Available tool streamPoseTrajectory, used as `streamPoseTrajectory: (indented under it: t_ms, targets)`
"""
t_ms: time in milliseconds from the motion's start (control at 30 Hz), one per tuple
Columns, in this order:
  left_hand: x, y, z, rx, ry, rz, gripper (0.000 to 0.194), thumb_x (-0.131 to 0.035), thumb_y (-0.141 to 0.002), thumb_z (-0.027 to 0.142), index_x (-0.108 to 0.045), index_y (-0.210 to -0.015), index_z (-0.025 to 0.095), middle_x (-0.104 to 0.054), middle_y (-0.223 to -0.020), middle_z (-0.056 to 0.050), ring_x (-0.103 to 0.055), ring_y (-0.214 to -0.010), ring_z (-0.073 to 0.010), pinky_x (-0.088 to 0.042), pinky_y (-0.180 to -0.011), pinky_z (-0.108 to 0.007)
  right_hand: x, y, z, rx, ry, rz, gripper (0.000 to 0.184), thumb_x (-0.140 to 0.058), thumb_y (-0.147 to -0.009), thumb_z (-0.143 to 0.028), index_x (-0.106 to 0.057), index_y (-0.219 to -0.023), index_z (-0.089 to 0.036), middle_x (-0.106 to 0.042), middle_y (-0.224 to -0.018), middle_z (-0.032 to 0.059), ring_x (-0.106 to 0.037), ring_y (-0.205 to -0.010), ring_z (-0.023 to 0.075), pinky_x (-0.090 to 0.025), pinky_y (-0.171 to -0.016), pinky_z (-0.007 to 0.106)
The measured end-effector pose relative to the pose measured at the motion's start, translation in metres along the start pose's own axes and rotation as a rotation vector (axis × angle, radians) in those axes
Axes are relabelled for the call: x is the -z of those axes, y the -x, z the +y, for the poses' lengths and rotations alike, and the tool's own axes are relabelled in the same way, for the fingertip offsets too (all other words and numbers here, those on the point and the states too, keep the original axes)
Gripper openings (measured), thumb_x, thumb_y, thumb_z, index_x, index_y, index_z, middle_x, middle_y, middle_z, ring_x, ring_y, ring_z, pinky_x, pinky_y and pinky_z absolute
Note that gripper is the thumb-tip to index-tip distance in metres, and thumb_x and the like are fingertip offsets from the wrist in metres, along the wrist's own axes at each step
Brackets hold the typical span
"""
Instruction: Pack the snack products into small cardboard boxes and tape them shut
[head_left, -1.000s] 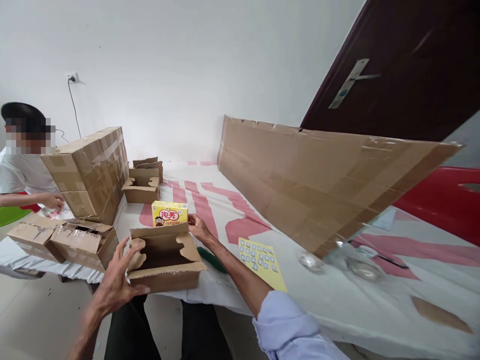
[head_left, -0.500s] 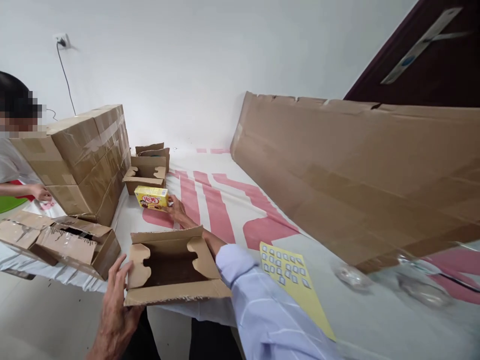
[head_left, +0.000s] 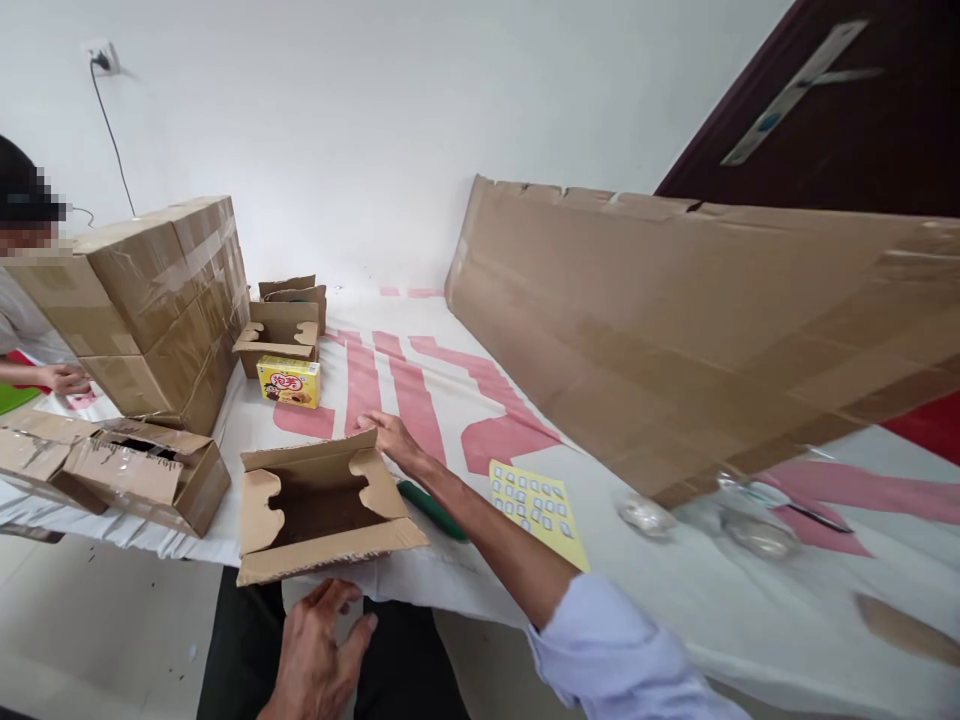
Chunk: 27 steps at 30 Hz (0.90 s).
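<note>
Carton (head_left: 334, 555), open at the top with its flaps folded outward, stands upright at the near edge of the cloth-covered table (head_left: 682, 590). Left hand (head_left: 319, 645) is below the carton's near flap, thumb apart from curved fingers — a moderately wide opening, nothing held. Right hand (head_left: 394, 442) is at the carton's far right corner, fingers bent; whether they grip the flap cannot be told. Yellow box (head_left: 289, 383), printed with a cartoon figure, stands upright on the cloth beyond the carton, apart from both hands and just in front of a smaller-looking open box (head_left: 277, 347). Green object (head_left: 433, 510) lies partly hidden beneath the right forearm; a yellow sheet (head_left: 538, 508) lies to its right. Stacked cartons (head_left: 180, 310) stand at left, two taped cartons (head_left: 142, 475) nearer. Beside the stack, another person's hand (head_left: 66, 380) is visible — its contents unclear. Large cardboard panel (head_left: 675, 330) leans at right.
</note>
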<state>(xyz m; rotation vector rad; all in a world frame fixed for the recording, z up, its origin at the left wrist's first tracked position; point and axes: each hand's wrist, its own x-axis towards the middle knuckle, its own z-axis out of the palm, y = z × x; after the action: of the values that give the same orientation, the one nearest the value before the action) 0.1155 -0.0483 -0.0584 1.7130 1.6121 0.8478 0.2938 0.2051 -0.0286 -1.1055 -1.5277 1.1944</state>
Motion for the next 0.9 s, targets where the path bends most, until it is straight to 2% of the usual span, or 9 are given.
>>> streamPoseTrajectory:
  t_ms: [67, 133, 233, 300, 433, 567, 700, 833, 900]
  targets:
    - [-0.005, -0.017, 0.005, 0.044, -0.011, -0.006, 0.025, -0.071, -0.083, 0.043, -0.078, -0.105, 0.032, -0.082, -0.105, -0.013, -0.077, -0.102, -0.0388, -0.058, -0.089, -0.049, 0.005, 0.027, 0.008, -0.038, -0.029, -0.018, 0.052, -0.065, -0.084, -0.071, -0.073, -0.092, -0.02, -0.074, -0.087, 0.006, -0.069, -0.082, 0.023, -0.057, -0.07, 0.032]
    - [-0.002, -0.036, 0.005, 0.074, -0.029, 0.052, 0.03, -0.071, -0.084, 0.044, -0.078, -0.109, 0.03, -0.082, -0.113, -0.013, -0.076, -0.111, -0.0398, -0.057, -0.095, -0.05, 0.005, 0.048, 0.015, -0.074, -0.101, -0.047, 0.057, -0.061, -0.087, -0.075, -0.074, -0.106, -0.023, -0.077, -0.106, 0.0082, -0.072, -0.097, 0.0256, -0.06, -0.079, 0.035]
    - [0.014, -0.068, 0.0, 0.102, -0.077, 0.16, 0.028, -0.068, -0.088, 0.046, -0.077, -0.107, 0.027, -0.084, -0.105, -0.01, -0.078, -0.105, -0.0344, -0.057, -0.092, -0.044, -0.002, 0.06, 0.022, -0.071, -0.177, -0.07, 0.066, -0.062, -0.088, -0.077, -0.071, -0.129, -0.026, -0.071, -0.136, 0.0114, -0.067, -0.124, 0.0297, -0.06, -0.095, 0.042]
    - [0.026, -0.094, -0.005, 0.12, -0.111, 0.206, 0.027, -0.069, -0.089, 0.047, -0.076, -0.103, 0.025, -0.084, -0.099, -0.009, -0.079, -0.1, -0.0307, -0.057, -0.09, -0.04, -0.009, 0.059, 0.023, -0.006, -0.136, -0.049, 0.066, -0.063, -0.089, -0.073, -0.069, -0.135, -0.026, -0.067, -0.144, 0.0124, -0.063, -0.132, 0.0308, -0.057, -0.102, 0.045]
    - [0.052, -0.156, -0.018, 0.148, -0.168, 0.241, 0.027, -0.071, -0.088, 0.049, -0.077, -0.088, 0.023, -0.083, -0.092, -0.008, -0.079, -0.092, -0.0282, -0.056, -0.08, -0.034, -0.023, 0.069, 0.026, 0.178, 0.074, -0.007, 0.047, -0.057, -0.099, -0.052, -0.068, -0.136, -0.025, -0.068, -0.14, 0.0122, -0.066, -0.126, 0.0277, -0.057, -0.104, 0.046]
    - [0.074, -0.217, -0.03, 0.183, -0.236, 0.281, 0.035, -0.069, -0.087, 0.055, -0.077, -0.077, 0.022, -0.08, -0.077, -0.01, -0.076, -0.085, -0.0315, -0.053, -0.074, -0.036, -0.023, 0.102, 0.037, 0.404, 0.374, 0.031, 0.033, -0.055, -0.102, -0.031, -0.069, -0.131, -0.023, -0.072, -0.13, 0.011, -0.066, -0.124, 0.0265, -0.053, -0.111, 0.049]
    - [0.087, -0.264, -0.041, 0.172, -0.265, 0.283, 0.039, -0.068, -0.086, 0.057, -0.077, -0.072, 0.021, -0.077, -0.072, -0.009, -0.075, -0.086, -0.0313, -0.052, -0.075, -0.036, -0.002, 0.132, 0.056, 0.524, 0.694, 0.175, 0.029, -0.053, -0.101, -0.02, -0.073, -0.122, -0.021, -0.073, -0.121, 0.0124, -0.067, -0.116, 0.029, -0.056, -0.105, 0.05]
    - [0.094, -0.293, -0.05, 0.135, -0.265, 0.251, 0.045, -0.065, -0.092, 0.058, -0.075, -0.075, 0.018, -0.076, -0.074, -0.006, -0.072, -0.078, -0.0225, -0.054, -0.079, -0.035, 0.023, 0.145, 0.077, 0.518, 0.887, 0.319, 0.03, -0.053, -0.102, -0.018, -0.073, -0.125, -0.02, -0.073, -0.122, 0.0132, -0.066, -0.115, 0.0304, -0.056, -0.1, 0.049]
    - [0.093, -0.306, -0.053, 0.14, -0.278, 0.26, 0.047, -0.064, -0.092, 0.06, -0.074, -0.074, 0.018, -0.076, -0.073, -0.006, -0.072, -0.078, -0.0239, -0.054, -0.079, -0.036, 0.03, 0.148, 0.086, 0.497, 0.923, 0.348, 0.032, -0.054, -0.102, -0.019, -0.073, -0.128, -0.02, -0.072, -0.126, 0.0136, -0.065, -0.117, 0.0306, -0.056, -0.099, 0.049]
